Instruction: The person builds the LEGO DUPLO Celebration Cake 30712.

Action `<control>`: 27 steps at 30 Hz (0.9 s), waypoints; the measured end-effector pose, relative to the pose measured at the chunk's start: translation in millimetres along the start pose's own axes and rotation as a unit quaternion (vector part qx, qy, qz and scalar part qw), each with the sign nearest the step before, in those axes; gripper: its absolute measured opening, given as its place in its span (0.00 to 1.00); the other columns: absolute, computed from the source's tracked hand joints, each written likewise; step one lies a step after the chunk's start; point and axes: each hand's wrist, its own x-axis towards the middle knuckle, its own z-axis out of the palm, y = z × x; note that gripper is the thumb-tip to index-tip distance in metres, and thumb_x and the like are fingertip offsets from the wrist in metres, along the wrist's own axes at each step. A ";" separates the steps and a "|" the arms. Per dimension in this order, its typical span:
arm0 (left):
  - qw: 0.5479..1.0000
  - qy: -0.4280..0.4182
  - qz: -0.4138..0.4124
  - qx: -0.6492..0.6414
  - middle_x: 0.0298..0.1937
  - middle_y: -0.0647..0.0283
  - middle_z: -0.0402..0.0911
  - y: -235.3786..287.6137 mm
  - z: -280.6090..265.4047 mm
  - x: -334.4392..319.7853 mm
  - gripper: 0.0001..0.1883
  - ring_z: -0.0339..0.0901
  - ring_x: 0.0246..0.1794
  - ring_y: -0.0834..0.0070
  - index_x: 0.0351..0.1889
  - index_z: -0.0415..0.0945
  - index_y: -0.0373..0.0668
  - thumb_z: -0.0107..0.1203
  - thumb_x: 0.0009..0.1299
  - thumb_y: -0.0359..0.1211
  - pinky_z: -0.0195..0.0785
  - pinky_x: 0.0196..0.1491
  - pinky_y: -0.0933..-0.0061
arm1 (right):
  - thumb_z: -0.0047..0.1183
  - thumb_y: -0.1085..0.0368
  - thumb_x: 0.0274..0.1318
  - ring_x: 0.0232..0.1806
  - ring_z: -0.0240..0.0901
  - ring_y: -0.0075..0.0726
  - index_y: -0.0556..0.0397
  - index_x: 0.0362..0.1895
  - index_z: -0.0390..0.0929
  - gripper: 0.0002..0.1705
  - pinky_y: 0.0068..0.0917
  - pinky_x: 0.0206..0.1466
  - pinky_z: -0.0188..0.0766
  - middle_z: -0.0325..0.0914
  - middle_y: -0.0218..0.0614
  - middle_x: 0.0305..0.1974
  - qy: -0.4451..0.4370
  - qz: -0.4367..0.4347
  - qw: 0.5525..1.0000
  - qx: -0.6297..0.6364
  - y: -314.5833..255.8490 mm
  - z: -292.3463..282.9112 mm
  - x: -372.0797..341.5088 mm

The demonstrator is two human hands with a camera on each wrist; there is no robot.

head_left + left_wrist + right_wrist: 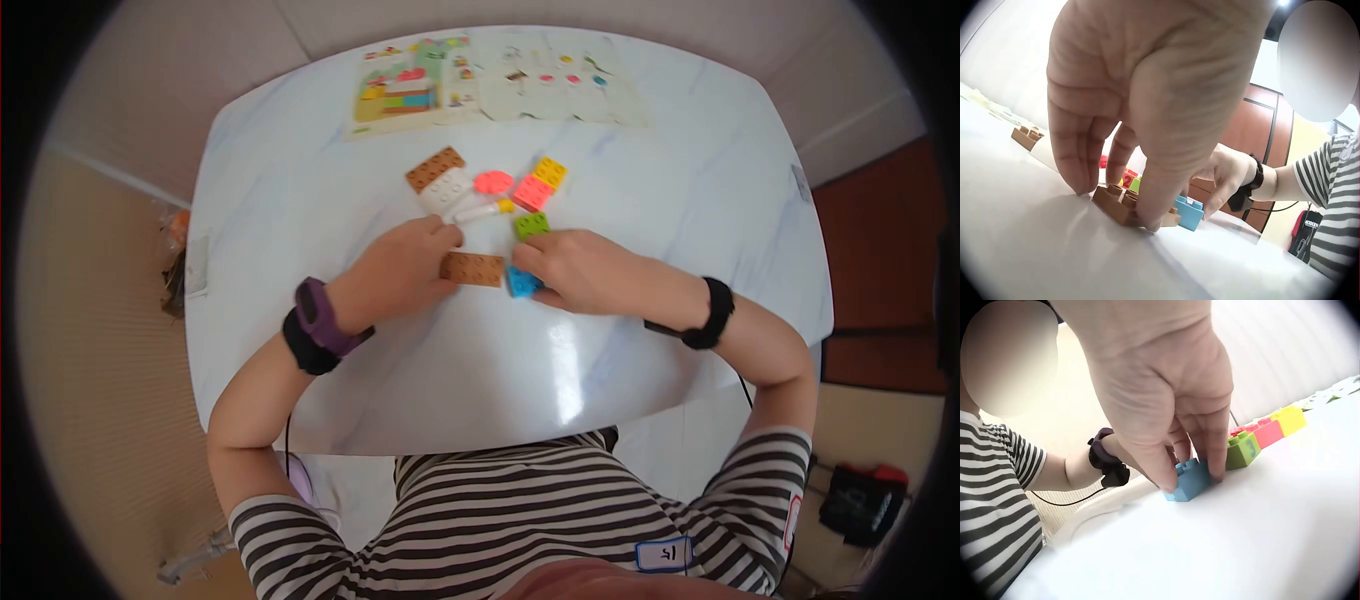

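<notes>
Both hands are at work over the middle of the bench [640, 150], which is pale with a veined surface. The left hand [405, 262] is clamped on the near brown brick [475, 269]; the left wrist view shows its thumb against one side and fingers against the other. This brick sits between the two hands, studs upward. The right hand [590, 270] is clamped on the blue brick [520, 283], thumb on one side and fingers on the other. The blue brick stands just beside the right end of the near brown brick; the head view shows a narrow gap.

The green brick [530, 224] lies just beyond the right hand's fingers. The right wrist view shows a printed mark on its side. Beyond it are the pink brick [533, 194] and the yellow brick [551, 172], end to end. To their left lie a coral piece [493, 182] and a slender white piece [474, 213] with a yellow end [506, 206]. The white brick [446, 188] is beside the far brown brick [436, 167]. At the far edge lies a printed sheet [500, 85]. The person wears a striped top [530, 500], a purple wristband [317, 305] on the left arm and a black wristband [716, 313] on the right.
</notes>
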 end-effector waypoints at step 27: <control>0.997 -0.022 -0.014 -0.073 0.35 0.55 0.71 1.2 10.6 11.1 0.20 0.74 0.36 0.57 0.36 0.68 0.38 0.67 0.53 0.34 0.69 0.38 0.62 | 0.63 0.68 0.44 0.31 0.73 0.48 0.56 0.31 0.71 0.13 0.39 0.35 0.69 0.72 0.41 0.28 -0.032 -0.004 0.999 0.032 -1.0 -17.1 37.4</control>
